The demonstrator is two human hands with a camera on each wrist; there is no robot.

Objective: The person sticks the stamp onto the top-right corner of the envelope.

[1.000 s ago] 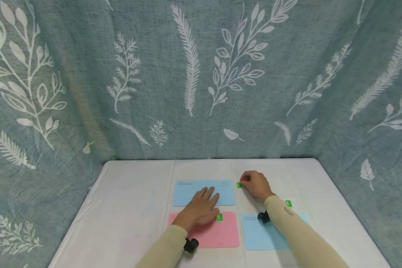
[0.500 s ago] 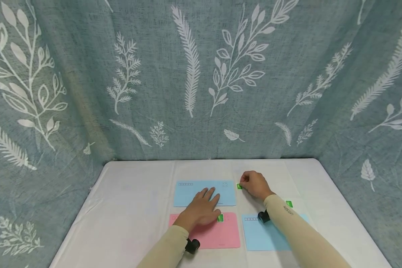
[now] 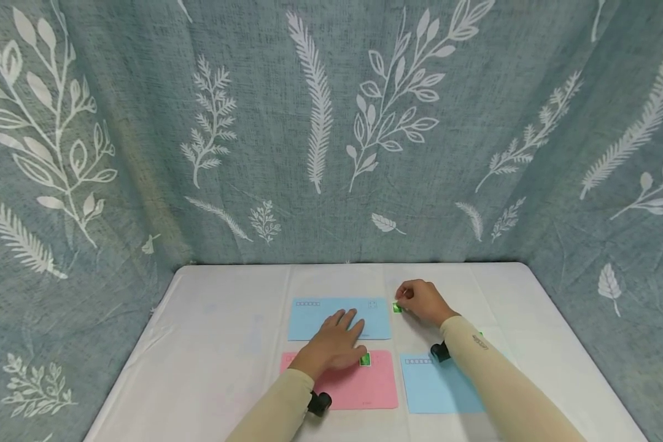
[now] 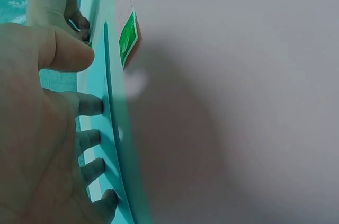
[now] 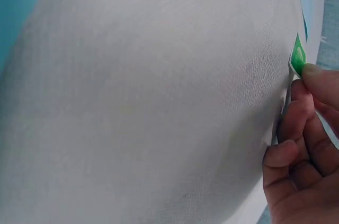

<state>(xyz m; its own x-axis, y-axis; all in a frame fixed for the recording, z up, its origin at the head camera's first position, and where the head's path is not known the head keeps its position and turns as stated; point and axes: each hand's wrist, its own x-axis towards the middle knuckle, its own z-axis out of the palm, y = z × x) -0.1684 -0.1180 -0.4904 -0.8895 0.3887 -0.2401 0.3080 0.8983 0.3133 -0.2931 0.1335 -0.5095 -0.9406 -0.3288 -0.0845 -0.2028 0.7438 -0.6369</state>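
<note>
In the head view, my left hand [image 3: 331, 350] reaches over a pink envelope [image 3: 359, 393], its spread fingers resting on the lower part of a blue envelope [image 3: 312, 322]. A green stamp [image 3: 365, 360] on the pink envelope lies right by the left thumb. My right hand [image 3: 424, 302] is just right of the blue envelope, beyond its right edge. Between thumb and index finger it pinches the corner of another green stamp [image 5: 299, 54], close over the white cloth; its other fingers are curled. Printed boxes [image 3: 372, 304] mark the blue envelope's upper right corner.
A second blue envelope [image 3: 436, 393] lies at the front right, partly under the right forearm. Beyond the sleeve, a sliver of another green stamp [image 3: 480, 334] shows. A patterned curtain [image 3: 331, 221] stands behind the white-covered table [image 3: 215, 344].
The right forearm has shifted slightly right and covers most of the stamp beside it. The right hand keeps its pinch, and the left hand stays resting on the blue envelope.
</note>
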